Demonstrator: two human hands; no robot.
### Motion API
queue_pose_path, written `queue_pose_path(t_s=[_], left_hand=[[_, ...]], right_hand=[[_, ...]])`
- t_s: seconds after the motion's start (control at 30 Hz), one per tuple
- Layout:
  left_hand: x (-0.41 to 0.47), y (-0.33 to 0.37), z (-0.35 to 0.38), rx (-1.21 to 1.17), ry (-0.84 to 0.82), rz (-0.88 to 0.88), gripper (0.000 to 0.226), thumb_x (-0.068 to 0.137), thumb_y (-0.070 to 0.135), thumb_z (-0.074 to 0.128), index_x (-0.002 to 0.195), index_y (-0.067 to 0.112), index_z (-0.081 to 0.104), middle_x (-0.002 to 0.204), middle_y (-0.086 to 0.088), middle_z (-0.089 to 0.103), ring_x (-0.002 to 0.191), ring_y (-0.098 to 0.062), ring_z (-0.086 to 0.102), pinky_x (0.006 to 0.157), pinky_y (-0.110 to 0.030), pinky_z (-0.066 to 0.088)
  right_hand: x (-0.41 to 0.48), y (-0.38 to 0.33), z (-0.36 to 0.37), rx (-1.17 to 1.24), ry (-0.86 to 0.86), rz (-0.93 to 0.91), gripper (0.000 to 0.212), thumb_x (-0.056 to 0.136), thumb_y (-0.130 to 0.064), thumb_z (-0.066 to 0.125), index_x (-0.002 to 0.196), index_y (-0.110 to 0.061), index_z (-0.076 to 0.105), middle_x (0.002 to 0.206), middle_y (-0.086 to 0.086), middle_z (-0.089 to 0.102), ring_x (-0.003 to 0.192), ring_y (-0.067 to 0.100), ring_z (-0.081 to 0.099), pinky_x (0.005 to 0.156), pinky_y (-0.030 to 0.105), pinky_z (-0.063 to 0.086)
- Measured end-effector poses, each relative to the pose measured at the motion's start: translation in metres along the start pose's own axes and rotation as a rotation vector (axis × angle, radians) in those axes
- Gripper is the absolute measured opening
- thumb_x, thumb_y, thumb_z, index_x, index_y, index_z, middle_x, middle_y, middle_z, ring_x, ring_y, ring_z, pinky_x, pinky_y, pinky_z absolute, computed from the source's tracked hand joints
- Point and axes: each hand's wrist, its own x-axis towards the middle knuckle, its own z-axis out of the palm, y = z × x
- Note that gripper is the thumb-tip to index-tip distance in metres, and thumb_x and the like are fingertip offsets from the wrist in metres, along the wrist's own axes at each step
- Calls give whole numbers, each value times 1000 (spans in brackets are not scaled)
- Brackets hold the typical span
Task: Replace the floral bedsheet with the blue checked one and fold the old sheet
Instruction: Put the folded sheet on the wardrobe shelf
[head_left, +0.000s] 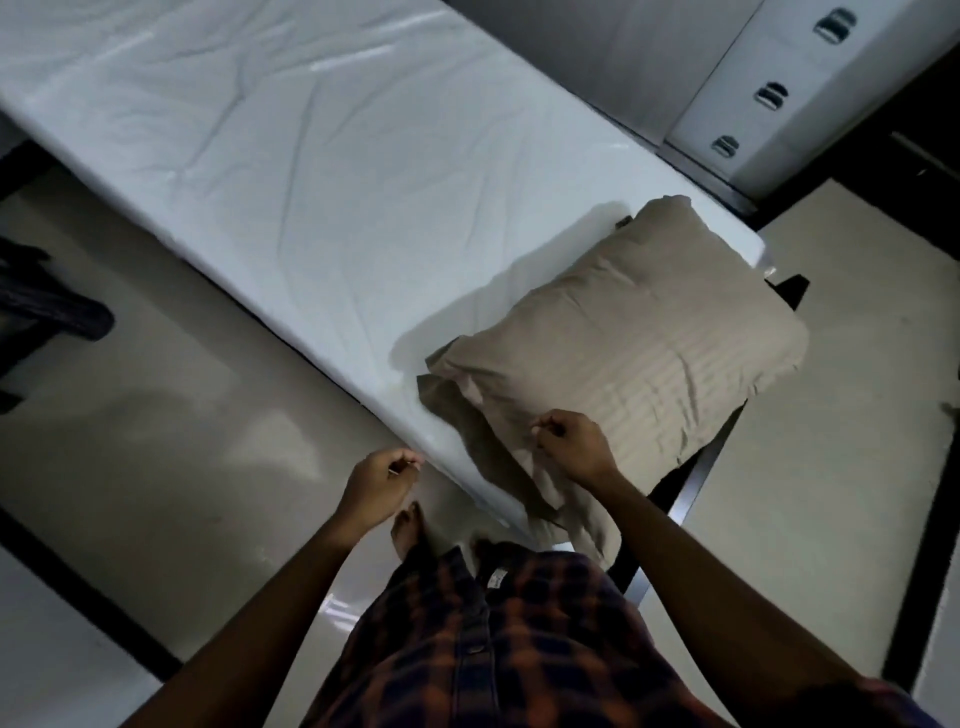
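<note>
Likely home bedroom, mattress (291, 171), pillow (634, 338), drawers (789, 98)

Glossy pale floor (156, 415) with dark border strips (78, 587), white drawer unit (831, 93) at upper right, dim light.
</note>
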Motion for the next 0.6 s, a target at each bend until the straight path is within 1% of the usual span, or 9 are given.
queue_pose_path(t_s=[0.07, 0.13, 0.2, 0.27, 0.37, 0.43, 0.47, 0.53, 0.6], left_hand=[[15, 4, -23, 21, 14, 12, 16, 92, 14, 61, 93, 24, 73, 86, 5, 74, 81, -14, 70, 79, -31, 55], [26, 2, -45, 45, 27, -7, 15, 92, 14, 61, 91, 24, 71, 87, 7, 73, 82, -13, 69, 78, -28, 53], [30, -7, -70, 57, 68, -52, 11, 92, 14, 62, 91, 20, 72, 85, 6, 72, 81, -14, 68, 79, -29, 53], [27, -20, -97, 41, 132, -120, 11, 92, 15, 63, 95, 16, 73, 85, 1, 73, 79, -16, 69, 78, -31, 54], [14, -42, -136, -52, 236, -212, 14, 93, 13, 60, 98, 17, 73, 86, -4, 73, 75, -17, 69, 71, -27, 49], [6, -59, -163, -105, 307, -253, 14, 94, 13, 59, 98, 18, 72, 86, -5, 73, 77, -19, 69, 68, -26, 47], [4, -68, -174, -132, 337, -272, 14, 94, 13, 59, 99, 17, 72, 87, -5, 73, 78, -20, 69, 67, -26, 46], [-1, -89, -204, -189, 415, -314, 14, 95, 13, 59, 99, 16, 72, 87, -6, 73, 78, -21, 69, 65, -26, 45], [-4, -113, -236, -230, 476, -350, 15, 95, 12, 58, 98, 18, 71, 87, -6, 73, 76, -19, 69, 63, -24, 45]], right_hand=[[11, -12, 11, 9, -14, 22, 14, 91, -29, 63, 82, -38, 68, 80, -17, 70, 81, 9, 68, 74, 28, 52], [26, -28, 26, 10, -67, 21, 12, 91, -28, 63, 86, -33, 72, 81, -14, 71, 81, 11, 69, 76, 28, 52], [45, -51, 44, -9, -138, -19, 15, 92, -30, 61, 92, -27, 76, 84, -10, 72, 81, 11, 67, 77, 28, 52], [63, -84, 64, -65, -224, -97, 15, 92, -30, 62, 91, -25, 76, 83, -12, 70, 80, 9, 66, 79, 28, 52], [84, -132, 98, -118, -343, -164, 16, 89, -30, 62, 76, -35, 69, 78, -12, 72, 80, 11, 69, 77, 29, 53], [99, -167, 120, -147, -389, -193, 14, 85, -36, 60, 73, -41, 66, 80, -11, 74, 81, 11, 70, 77, 30, 54], [106, -181, 130, -151, -407, -200, 12, 84, -38, 60, 75, -42, 68, 81, -11, 74, 82, 12, 70, 77, 31, 55], [120, -220, 155, -196, -448, -245, 13, 84, -38, 60, 83, -33, 73, 82, -9, 74, 84, 14, 70, 80, 31, 54], [133, -263, 184, -256, -476, -294, 21, 83, -37, 57, 87, -23, 73, 81, -5, 73, 83, 18, 70, 81, 32, 54]])
